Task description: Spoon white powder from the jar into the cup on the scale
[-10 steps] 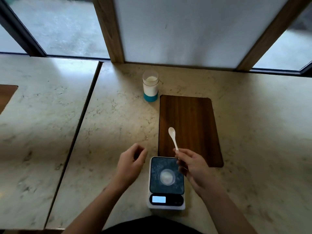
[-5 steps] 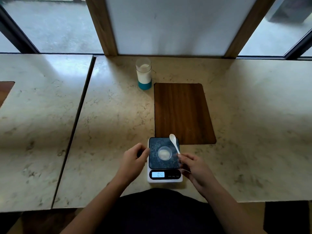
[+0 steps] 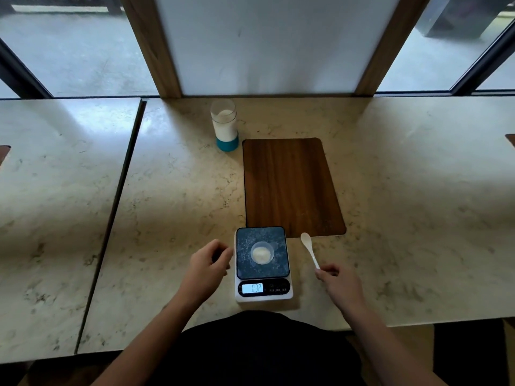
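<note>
A small clear cup (image 3: pixel 262 254) with white powder in it stands on the dark platform of a white scale (image 3: pixel 263 293), whose display is lit. A white spoon (image 3: pixel 308 247) lies low over the marble to the right of the scale, its bowl empty and pointing away from me. My right hand (image 3: pixel 338 285) pinches the end of its handle. My left hand (image 3: pixel 207 264) rests loosely curled just left of the scale, holding nothing. The open glass jar (image 3: pixel 225 125) of white powder, with a teal base, stands far back near the window.
A dark wooden board (image 3: pixel 289 188) lies between the jar and the scale, touching the scale's far edge. A seam (image 3: pixel 122 188) splits the marble counter on the left. The counter's front edge (image 3: pixel 195 344) runs close to my body.
My right hand swung the spoon from above the scale to the counter on its right. The scale has come closer to me, off the board. My left hand stayed beside it.
</note>
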